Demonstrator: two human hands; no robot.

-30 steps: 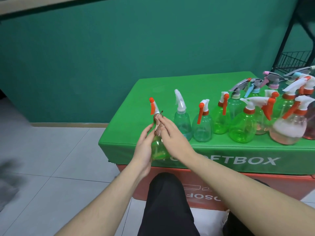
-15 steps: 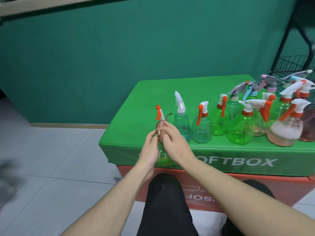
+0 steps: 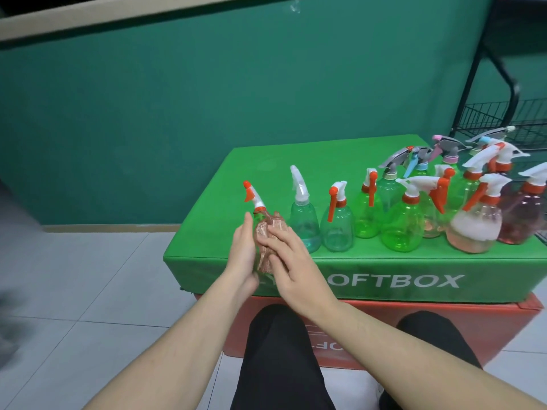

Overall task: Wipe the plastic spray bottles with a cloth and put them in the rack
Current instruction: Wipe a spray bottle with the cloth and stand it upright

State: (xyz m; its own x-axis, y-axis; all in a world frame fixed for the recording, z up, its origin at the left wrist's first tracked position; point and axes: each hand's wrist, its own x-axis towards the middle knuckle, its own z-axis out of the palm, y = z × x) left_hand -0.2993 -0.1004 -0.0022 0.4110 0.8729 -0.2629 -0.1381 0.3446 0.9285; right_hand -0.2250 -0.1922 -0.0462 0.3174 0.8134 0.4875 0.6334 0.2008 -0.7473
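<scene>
The fingers (image 3: 268,242) of the right hand (image 3: 291,263) lie fairly straight over a pinkish-brown cloth (image 3: 268,241), pressing it against the body of a green spray bottle (image 3: 257,202), while the left hand (image 3: 242,253) cups the bottle's other side, its fingers curved round it from the left. The bottle is held upright in the air just in front of the near left corner of the counter (image 3: 236,184), and only its white trigger head with an orange nozzle tip and a sliver of green neck show above the hands; the rest is hidden by cloth and palms. On the counter, a green padded box with white lettering on its front face, stand the other spray bottles in a loose row: a pale teal bottle (image 3: 305,226) with a white head nearest the hands, then a clear bottle (image 3: 337,229) with an orange trigger just beside it, then bright green bottles (image 3: 402,223) and, toward the right edge, pinkish bottles (image 3: 473,226), crowded close together. The green box sits on an orange box (image 3: 444,327). Behind the right end of the counter stands a black wire rack (image 3: 503,113) against the dark green wall (image 3: 177,113). The person's black-trousered knees show below, over a pale tiled floor (image 3: 88,276).
</scene>
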